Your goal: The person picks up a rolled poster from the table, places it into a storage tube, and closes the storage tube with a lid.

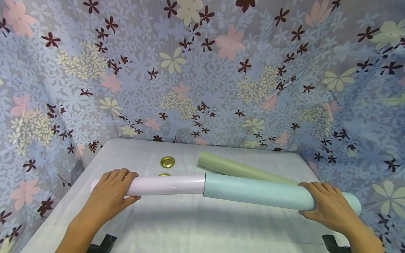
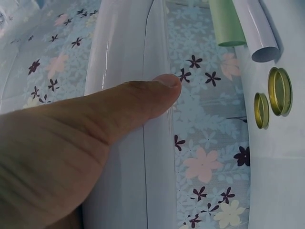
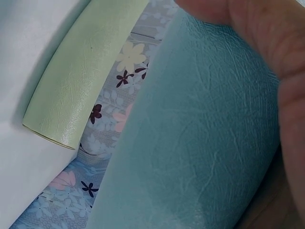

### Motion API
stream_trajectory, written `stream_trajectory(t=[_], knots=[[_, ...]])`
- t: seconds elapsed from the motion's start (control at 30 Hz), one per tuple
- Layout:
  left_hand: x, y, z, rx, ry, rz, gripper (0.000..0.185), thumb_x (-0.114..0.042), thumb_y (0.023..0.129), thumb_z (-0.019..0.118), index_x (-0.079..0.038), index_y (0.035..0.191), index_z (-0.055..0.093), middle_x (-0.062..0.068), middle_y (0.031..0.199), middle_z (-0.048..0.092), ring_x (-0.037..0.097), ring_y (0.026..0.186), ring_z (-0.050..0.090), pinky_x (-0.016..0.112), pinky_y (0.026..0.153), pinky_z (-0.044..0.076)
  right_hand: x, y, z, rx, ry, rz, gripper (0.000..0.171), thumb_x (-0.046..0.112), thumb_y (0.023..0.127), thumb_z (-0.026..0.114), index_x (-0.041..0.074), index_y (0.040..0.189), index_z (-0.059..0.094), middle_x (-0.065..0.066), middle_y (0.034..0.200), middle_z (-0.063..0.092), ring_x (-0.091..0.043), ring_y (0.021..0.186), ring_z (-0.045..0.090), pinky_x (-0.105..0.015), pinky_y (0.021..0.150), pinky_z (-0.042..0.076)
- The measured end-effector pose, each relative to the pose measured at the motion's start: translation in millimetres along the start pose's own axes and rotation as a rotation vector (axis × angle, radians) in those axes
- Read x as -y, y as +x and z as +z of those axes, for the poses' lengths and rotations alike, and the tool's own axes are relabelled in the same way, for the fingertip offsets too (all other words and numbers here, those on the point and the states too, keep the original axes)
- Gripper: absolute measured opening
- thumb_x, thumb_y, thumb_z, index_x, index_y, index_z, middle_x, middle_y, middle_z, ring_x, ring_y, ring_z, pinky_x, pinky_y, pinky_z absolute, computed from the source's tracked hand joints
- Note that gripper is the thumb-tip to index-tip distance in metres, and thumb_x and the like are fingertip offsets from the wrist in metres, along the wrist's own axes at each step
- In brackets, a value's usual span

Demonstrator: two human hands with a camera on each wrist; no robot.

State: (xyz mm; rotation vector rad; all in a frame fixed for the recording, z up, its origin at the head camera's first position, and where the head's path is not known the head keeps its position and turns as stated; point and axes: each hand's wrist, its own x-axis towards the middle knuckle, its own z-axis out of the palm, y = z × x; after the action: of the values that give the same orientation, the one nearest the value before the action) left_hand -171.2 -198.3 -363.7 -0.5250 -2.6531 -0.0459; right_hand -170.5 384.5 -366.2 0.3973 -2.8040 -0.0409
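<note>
My left hand (image 1: 112,191) grips the left end of a pale pink roll (image 1: 167,185), held level just above the white table (image 1: 190,225). The right hand (image 1: 327,205) grips the right end of a wider light blue roll (image 1: 253,192). The pink roll's right end meets the blue roll's open left end; whether it goes inside I cannot tell. In the left wrist view my thumb (image 2: 124,107) lies across the pink roll (image 2: 124,47). The right wrist view shows my fingers (image 3: 257,33) wrapped over the blue roll (image 3: 190,143).
A pale green roll (image 1: 240,168) lies on the table behind the blue one, angled to the back left. Two gold rings (image 1: 167,162) sit near the table's back, one half hidden by the pink roll. Floral fabric (image 1: 202,70) walls in the table.
</note>
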Motion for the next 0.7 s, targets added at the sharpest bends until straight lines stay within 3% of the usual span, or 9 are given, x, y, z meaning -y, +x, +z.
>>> stream_trajectory(t=[0.7], knots=[[-3.4,1.5,2.4,-0.007,-0.01,0.006,0.063,-0.043,0.063,0.084,-0.01,0.11,0.059,0.007,0.102,0.062,0.027,0.098,0.058,0.049,0.09,0.044,1.3,1.4,-0.3,-0.043,-0.001,-0.027,0.081,0.045,0.049,0.087,0.016,0.118,0.055,-0.009,0.107,0.064,-0.035,0.096,0.055,-0.053,0.077,0.039]])
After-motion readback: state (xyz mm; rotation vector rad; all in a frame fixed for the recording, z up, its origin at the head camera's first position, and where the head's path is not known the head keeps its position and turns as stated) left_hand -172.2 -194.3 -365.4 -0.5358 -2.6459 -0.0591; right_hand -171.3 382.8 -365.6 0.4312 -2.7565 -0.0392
